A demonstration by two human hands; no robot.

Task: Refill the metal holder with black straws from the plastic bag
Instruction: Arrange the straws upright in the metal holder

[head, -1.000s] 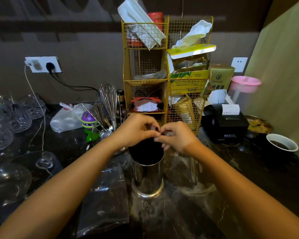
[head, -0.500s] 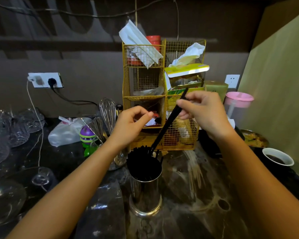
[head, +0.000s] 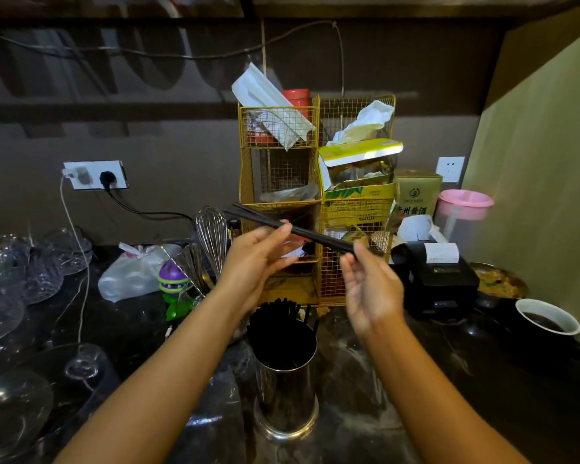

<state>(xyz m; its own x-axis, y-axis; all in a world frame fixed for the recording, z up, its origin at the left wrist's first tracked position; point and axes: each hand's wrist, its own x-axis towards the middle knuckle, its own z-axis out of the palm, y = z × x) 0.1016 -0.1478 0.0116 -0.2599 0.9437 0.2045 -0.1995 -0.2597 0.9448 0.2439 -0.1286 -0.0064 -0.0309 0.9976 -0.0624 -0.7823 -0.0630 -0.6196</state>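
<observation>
Black plastic straws [head: 292,231], a thin few held together, lie nearly level and tilted down to the right, above the shiny cylindrical metal holder [head: 286,393]. The left hand [head: 260,259] grips them near their middle between thumb and fingertips. The right hand [head: 370,289] pinches their lower right end between thumb and forefinger, palm turned up and the other fingers loosely spread. Both hands are raised in front of the yellow wire-mesh shelf rack [head: 315,202], clear of the holder.

The holder stands upright on the dark marbled table [head: 449,396], between the two forearms. It is already crowded with more black straws [head: 277,323], whose ends rise above its rim on the far and left sides. A crumpled clear plastic bag [head: 215,416] lies flat on the table just left of the holder's base, partly under the left forearm.

Behind the left hand a steel wire whisk [head: 211,236] stands upright beside other utensils. A knotted white plastic bag [head: 131,272] sits further left, with clear glassware [head: 24,272] near the table's left edge. To the right are a black receipt printer [head: 436,279] and a white paper cup of dark liquid [head: 548,318].
</observation>
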